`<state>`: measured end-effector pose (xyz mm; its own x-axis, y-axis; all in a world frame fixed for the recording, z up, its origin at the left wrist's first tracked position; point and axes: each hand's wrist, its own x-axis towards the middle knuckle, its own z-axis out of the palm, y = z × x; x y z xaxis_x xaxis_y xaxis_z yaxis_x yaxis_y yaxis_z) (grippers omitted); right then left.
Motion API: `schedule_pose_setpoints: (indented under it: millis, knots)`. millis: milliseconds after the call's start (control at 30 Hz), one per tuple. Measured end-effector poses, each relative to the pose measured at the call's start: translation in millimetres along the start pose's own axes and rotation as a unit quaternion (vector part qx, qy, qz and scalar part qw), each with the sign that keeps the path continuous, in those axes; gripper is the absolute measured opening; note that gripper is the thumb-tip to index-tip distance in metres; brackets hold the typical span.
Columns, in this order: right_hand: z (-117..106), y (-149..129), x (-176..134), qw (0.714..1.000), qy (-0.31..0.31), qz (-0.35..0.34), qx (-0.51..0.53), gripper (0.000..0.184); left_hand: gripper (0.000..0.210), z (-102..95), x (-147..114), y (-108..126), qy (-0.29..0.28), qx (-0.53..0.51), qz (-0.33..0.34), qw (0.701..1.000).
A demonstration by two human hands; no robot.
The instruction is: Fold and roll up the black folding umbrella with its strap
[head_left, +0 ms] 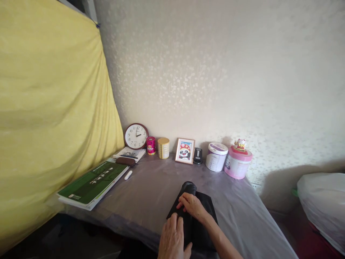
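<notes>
The bundle (188, 228) at the grip was black, the table (151, 194) around it greyish purple; left of it, the book (93, 183) was green, the curtain (54, 90) yellow; beyond it, the wall (188, 75) pale, leaf-patterned.

The left hand (172, 235) lies palm down, fingers (173, 219) bent, thumb (188, 249) apart — the right hand (192, 206) sits just ahead, fingers curled inward, bare forearm (221, 235) slanting back.

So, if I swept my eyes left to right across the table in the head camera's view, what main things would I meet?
Green book → round clock → magenta tin → yellow tin → folded black item → white tub → pink-lidded tub.
</notes>
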<state>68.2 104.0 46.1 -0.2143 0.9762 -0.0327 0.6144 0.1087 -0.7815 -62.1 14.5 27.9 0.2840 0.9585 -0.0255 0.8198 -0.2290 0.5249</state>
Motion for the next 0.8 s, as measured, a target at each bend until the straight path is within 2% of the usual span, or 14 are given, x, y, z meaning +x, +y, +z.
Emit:
schedule_pose_setpoints:
  millis: [67,200,367,533,800]
  knots:
    - [0.3,-2.4,-6.5,0.998,0.017,-0.037,-0.039,0.026,0.079,4.7,4.7,4.4,-0.006,0.012,0.024,1.0]
    - [0.1,-5.1,-22.9,0.982,0.056,-0.123,-0.129,0.028,0.092,25.9,11.9,0.2,-0.024,0.035,0.006,0.999]
    - [-2.6,6.9,-26.3,0.96,0.054,-0.236,-0.143,0.029,0.069,49.9,20.2,-15.7,-0.02,0.035,0.016,0.999]
    - [-5.0,29.2,1.3,0.955,0.072,-0.235,-0.166,0.035,0.069,56.3,23.8,-19.8,-0.007,0.041,0.012,0.999]
    - [-15.2,52.3,50.8,0.958,0.105,-0.195,-0.184,0.037,0.071,51.5,19.0,-12.1,-0.015,0.08,-0.035,0.996]
